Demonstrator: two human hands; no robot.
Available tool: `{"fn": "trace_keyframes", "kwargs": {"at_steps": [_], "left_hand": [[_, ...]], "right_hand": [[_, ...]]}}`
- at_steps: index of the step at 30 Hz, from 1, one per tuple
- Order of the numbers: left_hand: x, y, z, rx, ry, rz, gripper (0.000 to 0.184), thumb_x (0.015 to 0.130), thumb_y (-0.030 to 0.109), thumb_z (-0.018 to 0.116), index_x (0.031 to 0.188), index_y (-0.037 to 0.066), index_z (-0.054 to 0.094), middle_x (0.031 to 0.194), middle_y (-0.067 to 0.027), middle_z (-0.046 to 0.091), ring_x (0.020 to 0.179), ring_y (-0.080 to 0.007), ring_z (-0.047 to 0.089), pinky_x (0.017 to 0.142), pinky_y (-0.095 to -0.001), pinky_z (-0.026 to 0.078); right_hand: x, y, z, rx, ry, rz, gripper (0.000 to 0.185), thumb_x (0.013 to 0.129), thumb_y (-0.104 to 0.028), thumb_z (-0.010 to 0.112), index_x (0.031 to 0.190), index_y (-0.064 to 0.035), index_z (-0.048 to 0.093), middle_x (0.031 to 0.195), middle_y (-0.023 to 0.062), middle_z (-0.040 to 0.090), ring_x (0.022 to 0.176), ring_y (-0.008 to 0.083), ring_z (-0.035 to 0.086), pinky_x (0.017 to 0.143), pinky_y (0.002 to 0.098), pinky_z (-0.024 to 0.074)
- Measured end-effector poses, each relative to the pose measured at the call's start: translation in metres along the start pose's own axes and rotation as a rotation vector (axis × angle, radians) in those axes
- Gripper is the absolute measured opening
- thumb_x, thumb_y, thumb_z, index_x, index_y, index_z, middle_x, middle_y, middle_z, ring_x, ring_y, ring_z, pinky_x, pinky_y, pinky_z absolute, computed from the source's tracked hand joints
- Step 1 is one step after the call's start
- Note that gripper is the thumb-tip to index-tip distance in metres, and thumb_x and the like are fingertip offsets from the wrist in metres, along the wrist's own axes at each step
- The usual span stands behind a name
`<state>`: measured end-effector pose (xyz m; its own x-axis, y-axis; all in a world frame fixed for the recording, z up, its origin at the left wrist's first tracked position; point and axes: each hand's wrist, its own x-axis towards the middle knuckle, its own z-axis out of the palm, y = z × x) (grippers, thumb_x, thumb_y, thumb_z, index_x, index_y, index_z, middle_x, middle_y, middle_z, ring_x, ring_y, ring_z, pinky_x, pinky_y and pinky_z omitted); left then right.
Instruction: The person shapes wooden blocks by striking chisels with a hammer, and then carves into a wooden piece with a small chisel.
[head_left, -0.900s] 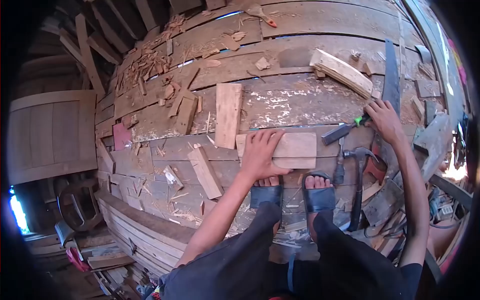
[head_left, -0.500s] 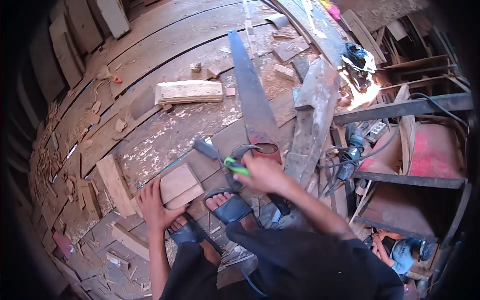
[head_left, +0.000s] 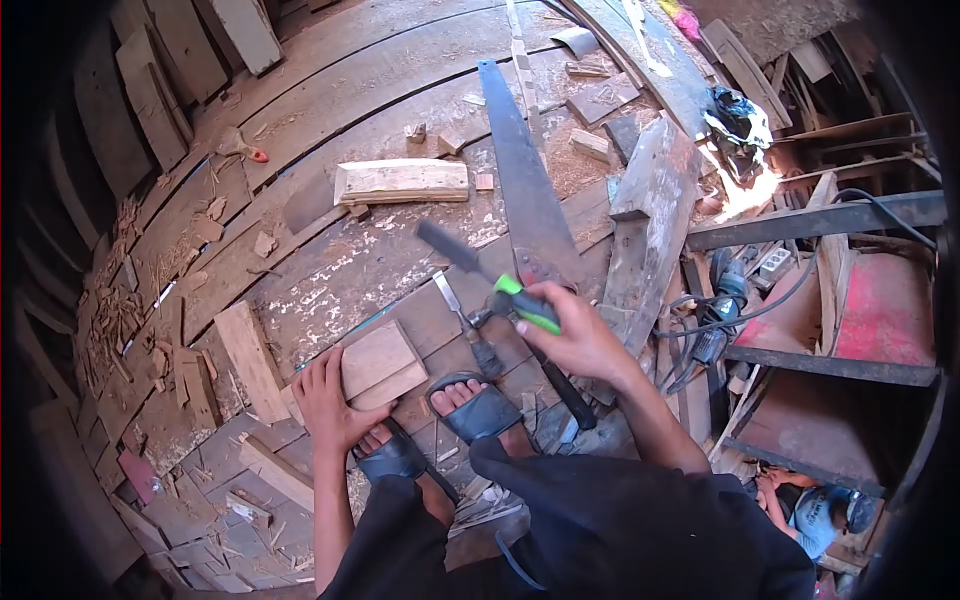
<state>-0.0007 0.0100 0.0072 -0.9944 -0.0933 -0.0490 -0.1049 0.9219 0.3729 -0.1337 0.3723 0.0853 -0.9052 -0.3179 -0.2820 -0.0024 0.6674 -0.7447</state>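
Observation:
My left hand grips the near left corner of a squared wooden block, its thumb along the near edge. The block has a step in its face and lies low, just in front of my sandals. In my right hand is a tool with a green and black handle and a dark flat blade, raised and pointing up to the left. Below it lie a chisel and a hammer with a black handle. The hammer's head is partly hidden.
A handsaw lies beyond my right hand. A pale timber piece, a plank, a brush and wood chips are scattered on the boards. Power tools and a metal frame stand right. Another person sits at lower right.
My right hand has moved slightly right, and the tool in it now shows its dark blade angled up left, uncovering the chisel. My left hand stays on the block. The view has shifted slightly.

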Motion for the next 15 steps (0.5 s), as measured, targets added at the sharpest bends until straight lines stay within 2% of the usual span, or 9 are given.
{"fn": "trace_keyframes", "kwargs": {"at_steps": [2, 3, 6, 7, 8, 10, 12, 13, 15], "left_hand": [[0.001, 0.000, 0.002, -0.014, -0.001, 0.004, 0.116, 0.048, 0.060, 0.090, 0.147, 0.009, 0.055, 0.135, -0.0137, 0.060, 0.131, -0.0349, 0.052, 0.114, -0.0504, 0.034], [0.000, -0.001, 0.001, -0.016, -0.002, -0.001, 0.116, 0.049, 0.061, 0.090, 0.147, 0.009, 0.056, 0.134, -0.0136, 0.060, 0.131, -0.0348, 0.052, 0.114, -0.0504, 0.034], [0.001, 0.000, -0.003, -0.020, -0.003, -0.004, 0.114, 0.049, 0.063, 0.089, 0.145, 0.010, 0.057, 0.135, -0.0131, 0.061, 0.131, -0.0343, 0.053, 0.113, -0.0501, 0.034], [0.002, -0.004, -0.002, -0.026, 0.005, 0.030, 0.113, 0.050, 0.065, 0.088, 0.144, 0.009, 0.059, 0.136, -0.0125, 0.061, 0.131, -0.0334, 0.053, 0.113, -0.0505, 0.034], [0.002, -0.010, -0.002, -0.030, 0.000, 0.060, 0.113, 0.050, 0.065, 0.088, 0.143, 0.009, 0.059, 0.136, -0.0127, 0.061, 0.131, -0.0338, 0.053, 0.113, -0.0505, 0.034], [0.007, -0.021, -0.002, -0.042, -0.007, 0.123, 0.113, 0.048, 0.065, 0.089, 0.142, 0.009, 0.060, 0.136, -0.0131, 0.062, 0.130, -0.0345, 0.054, 0.112, -0.0506, 0.035], [0.008, -0.021, -0.005, -0.039, -0.045, 0.101, 0.112, 0.049, 0.066, 0.089, 0.141, 0.010, 0.060, 0.134, -0.0121, 0.062, 0.129, -0.0333, 0.053, 0.111, -0.0500, 0.034], [0.010, -0.017, -0.009, -0.044, -0.074, 0.079, 0.112, 0.049, 0.066, 0.089, 0.141, 0.010, 0.059, 0.133, -0.0120, 0.062, 0.129, -0.0331, 0.053, 0.111, -0.0499, 0.034], [0.017, -0.007, -0.020, -0.082, -0.117, 0.042, 0.108, 0.053, 0.065, 0.089, 0.141, 0.011, 0.058, 0.133, -0.0120, 0.061, 0.129, -0.0333, 0.052, 0.112, -0.0489, 0.031]], "right_hand": [[0.004, 0.008, 0.000, 0.175, 0.039, 0.099, 0.050, 0.095, -0.034, 0.077, 0.121, 0.0056, 0.064, 0.104, 0.0207, 0.073, 0.098, 0.0290, 0.073, 0.087, 0.0425, 0.0550], [0.005, 0.010, -0.001, 0.202, -0.018, 0.190, 0.052, 0.094, -0.037, 0.079, 0.119, 0.0069, 0.065, 0.102, 0.0155, 0.072, 0.095, 0.0212, 0.068, 0.085, 0.0392, 0.0542], [0.001, 0.028, 0.019, 0.208, 0.014, 0.263, 0.051, 0.094, -0.037, 0.080, 0.116, 0.0065, 0.066, 0.096, 0.0122, 0.070, 0.089, 0.0194, 0.066, 0.081, 0.0373, 0.0540], [0.000, 0.034, 0.023, 0.258, -0.022, 0.317, 0.050, 0.094, -0.038, 0.079, 0.117, 0.0050, 0.067, 0.089, 0.0070, 0.068, 0.083, 0.0156, 0.064, 0.075, 0.0342, 0.0528], [-0.004, 0.044, 0.031, 0.317, -0.028, 0.289, 0.032, 0.100, -0.033, 0.075, 0.110, -0.0038, 0.065, 0.077, -0.0031, 0.059, 0.063, 0.0059, 0.055, 0.056, 0.0246, 0.0454], [-0.010, 0.019, 0.026, 0.337, -0.073, 0.351, 0.031, 0.101, -0.032, 0.073, 0.111, -0.0041, 0.066, 0.075, -0.0039, 0.059, 0.063, 0.0056, 0.055, 0.055, 0.0246, 0.0450], [-0.011, 0.014, 0.027, 0.369, -0.091, 0.306, 0.031, 0.102, -0.033, 0.072, 0.113, -0.0046, 0.068, 0.074, -0.0045, 0.058, 0.063, 0.0050, 0.056, 0.056, 0.0241, 0.0447], [-0.009, 0.020, 0.026, 0.260, -0.091, 0.205, 0.034, 0.102, -0.032, 0.072, 0.114, -0.0003, 0.070, 0.077, -0.0017, 0.064, 0.065, 0.0074, 0.058, 0.059, 0.0251, 0.0465], [-0.005, 0.001, 0.013, 0.103, -0.140, 0.163, 0.038, 0.099, -0.032, 0.074, 0.116, 0.0023, 0.072, 0.083, 0.0087, 0.071, 0.072, 0.0151, 0.066, 0.067, 0.0324, 0.0514]]}}
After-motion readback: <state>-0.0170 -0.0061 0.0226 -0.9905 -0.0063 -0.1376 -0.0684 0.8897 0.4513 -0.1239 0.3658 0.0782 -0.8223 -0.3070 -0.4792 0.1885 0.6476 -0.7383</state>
